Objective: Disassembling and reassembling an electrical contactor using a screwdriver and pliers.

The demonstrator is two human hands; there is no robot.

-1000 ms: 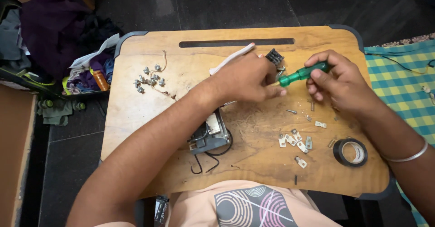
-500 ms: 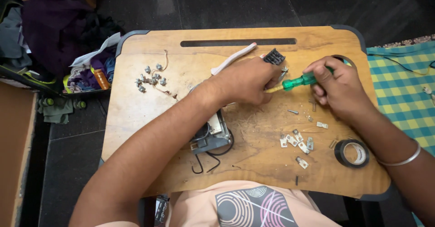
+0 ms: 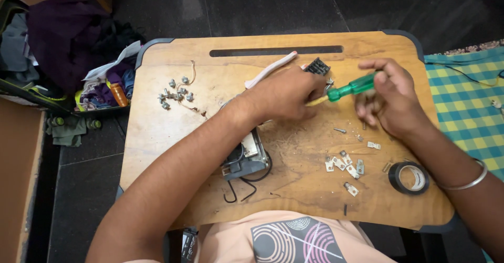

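My right hand (image 3: 391,100) grips a green-handled screwdriver (image 3: 349,90), its tip pointing left into my left hand (image 3: 283,92). The left hand is closed over a small part at the back middle of a wooden lap table (image 3: 173,132); the part itself is hidden under the fingers. A small black ribbed component (image 3: 317,66) lies just beyond the left hand, beside a white strip (image 3: 270,70). A grey electrical device with black wires (image 3: 244,160) sits under my left forearm.
Several small metal clips (image 3: 344,163) and a roll of black tape (image 3: 409,178) lie at the right front. Several screws (image 3: 176,92) are at the back left. A bag of clothes (image 3: 68,53) sits on the floor left; a checked cloth (image 3: 467,100) lies right.
My right hand has swung the screwdriver slightly and shifted toward me and left. The left hand stays closed at the same spot.
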